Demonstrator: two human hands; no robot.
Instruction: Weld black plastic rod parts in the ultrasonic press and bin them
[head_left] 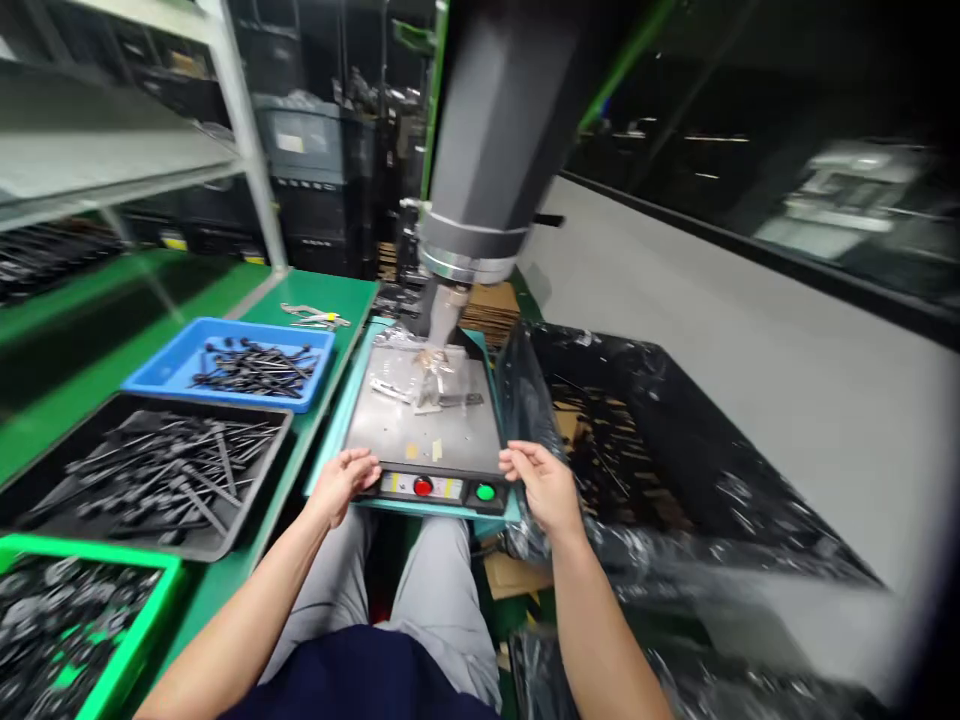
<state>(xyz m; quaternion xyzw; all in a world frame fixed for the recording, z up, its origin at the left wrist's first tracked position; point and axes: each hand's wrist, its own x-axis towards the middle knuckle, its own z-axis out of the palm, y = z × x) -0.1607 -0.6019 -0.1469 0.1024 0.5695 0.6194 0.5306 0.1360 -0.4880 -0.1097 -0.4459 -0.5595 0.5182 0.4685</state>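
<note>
In front of me stands a machine with a metal work plate and a large grey cylindrical head above it. Its front panel carries a red button and a green button. My left hand is closed at the front left corner of the machine base, fingers bent over the edge. At the front right corner, my right hand is closed too, its thumb and fingertips together against the edge. Under the head, a clear fixture sits on the plate; what lies inside it is blurred.
To the left, a blue tray and a black tray hold dark rod-like parts; a green tray holds black round parts. Pliers lie behind them. At right stands a plastic-lined bin with dark parts inside.
</note>
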